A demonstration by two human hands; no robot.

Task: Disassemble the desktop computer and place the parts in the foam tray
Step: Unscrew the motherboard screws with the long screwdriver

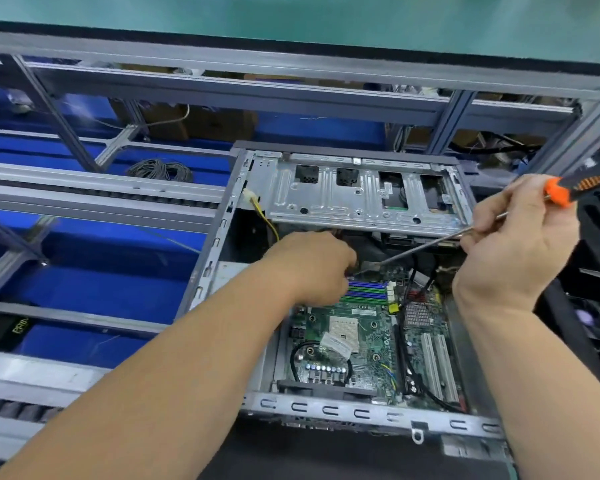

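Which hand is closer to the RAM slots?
Left. The left hand is right over the RAM slots, while the right hand holds the screwdriver off to their right.

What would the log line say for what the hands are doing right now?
left hand: inside computer case, by memory slots | right hand: grips screwdriver, tip beside left hand | motherboard: in case
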